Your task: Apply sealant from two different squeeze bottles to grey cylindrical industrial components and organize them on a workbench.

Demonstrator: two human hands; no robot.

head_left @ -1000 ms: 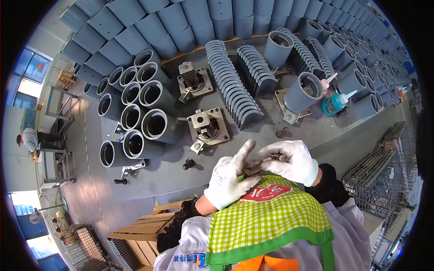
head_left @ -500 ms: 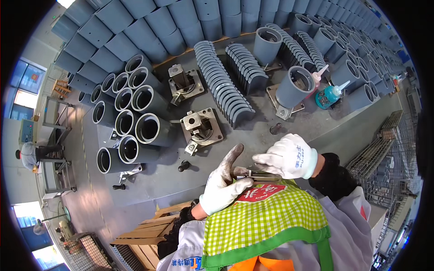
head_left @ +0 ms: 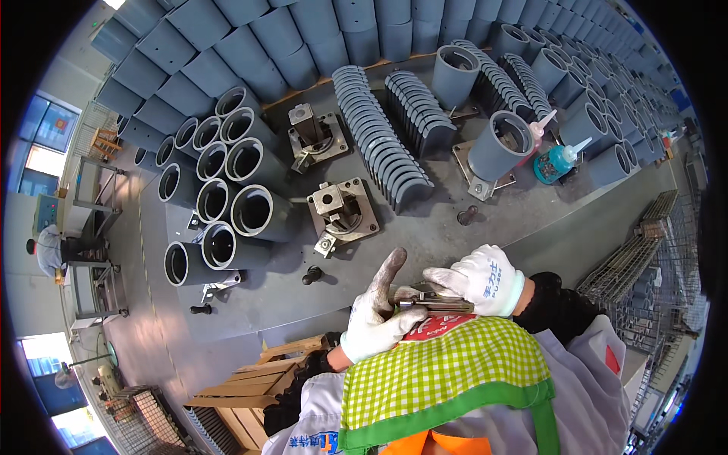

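Pliers-like metal tool (head_left: 432, 302), dark and slim, lies crosswise between both gloved hands, held close to the chest above the green checked apron (head_left: 444, 375). The right hand (head_left: 481, 279) is closed over its right end, fingers curled down onto it. The left hand (head_left: 377, 315) takes the near end between thumb and lower fingers, while its index finger (head_left: 388, 267) sticks up straight, clear of the tool. What exactly sits in the tool's tip is too small to tell.

Beyond the grip lies the grey bench (head_left: 425, 227); straight ahead of the hands stands a metal jig (head_left: 343, 212) on a square plate, with a small black knob (head_left: 312, 274) between it and the left hand. Further out run rows of grey curved shells (head_left: 383, 148), and to the left of the grip lie open grey tubes (head_left: 227, 205).

My reading: the tool is being readied or adjusted in hand, not yet applied to anything on the bench. Carrying it forward to the jig would call for one hand to take a full hold while the other lets go.
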